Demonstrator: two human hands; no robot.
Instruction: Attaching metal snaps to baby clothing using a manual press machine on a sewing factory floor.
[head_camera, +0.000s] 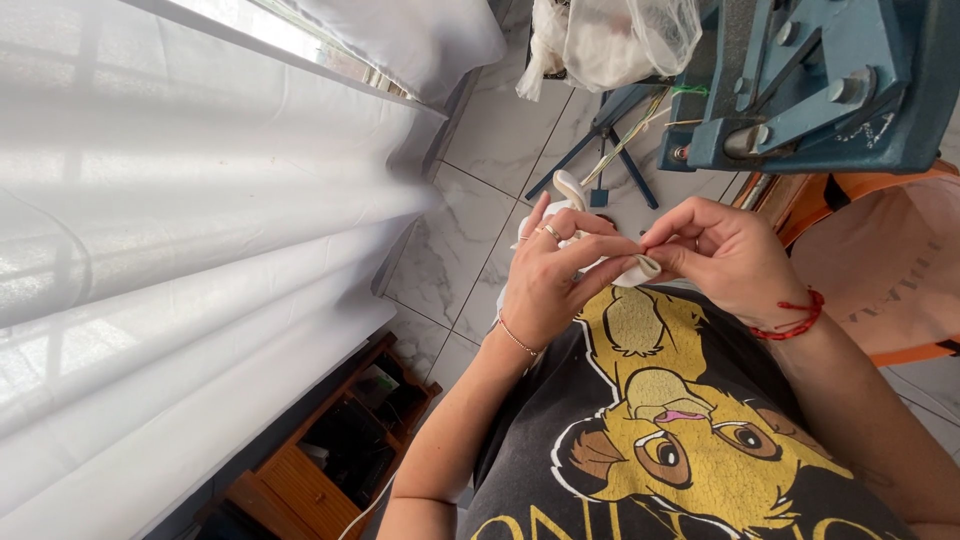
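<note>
Both my hands meet in front of my chest on a small white fabric piece (632, 270). My left hand (555, 275), with rings and a thin bracelet, wraps around the bulk of it, and a white loop (570, 187) sticks out above the fingers. My right hand (725, 250), with a red cord bracelet at the wrist, pinches the folded edge of the fabric between thumb and forefinger. Most of the fabric is hidden inside my left palm.
A blue metal machine (810, 80) stands at the upper right over blue legs (600, 140). A plastic bag of white pieces (610, 40) hangs above. White curtains (180, 250) fill the left, a wooden cabinet (330, 440) sits below, and an orange-trimmed cloth (890, 270) is at the right.
</note>
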